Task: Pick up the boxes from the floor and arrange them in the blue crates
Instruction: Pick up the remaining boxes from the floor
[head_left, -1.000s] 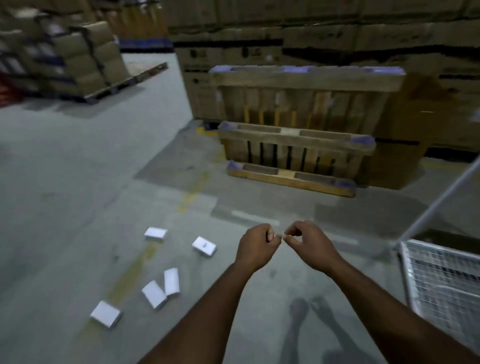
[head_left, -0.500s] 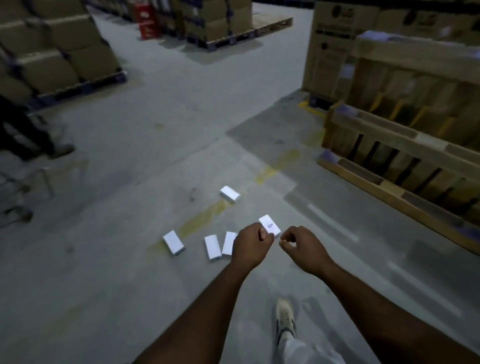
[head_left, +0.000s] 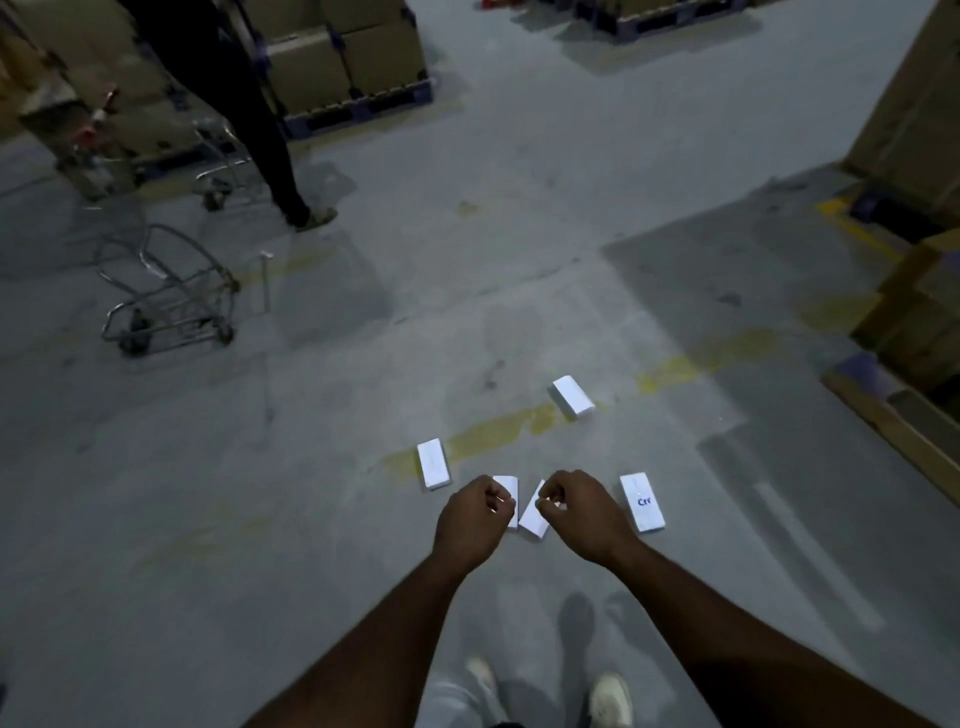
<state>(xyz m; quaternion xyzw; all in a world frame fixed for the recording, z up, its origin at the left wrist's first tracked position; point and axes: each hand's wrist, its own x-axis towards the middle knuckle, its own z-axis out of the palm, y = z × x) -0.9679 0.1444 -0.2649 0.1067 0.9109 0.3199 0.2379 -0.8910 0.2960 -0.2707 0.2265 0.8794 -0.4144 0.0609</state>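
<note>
Several small white boxes lie flat on the grey floor in front of me. One box (head_left: 572, 397) rests farthest, on a faded yellow line. Another box (head_left: 433, 463) lies to the left, and a box with blue lettering (head_left: 642, 502) lies to the right. Two more boxes (head_left: 532, 517) sit side by side, partly hidden behind my hands. My left hand (head_left: 474, 517) and my right hand (head_left: 581, 514) are held out above them, both curled into loose fists with nothing in them. No blue crate is in view.
A tipped metal cart (head_left: 166, 296) lies at the left. Another person's legs (head_left: 244, 109) stand beyond it. Pallets of cardboard cartons (head_left: 343, 62) stand at the back, wooden pallets (head_left: 904, 395) at the right edge. My shoes (head_left: 610, 699) show at the bottom.
The view has swung left and down, away from the wooden pallets. The white boxes now lie right under my hands. Both hands stay curled and empty.
</note>
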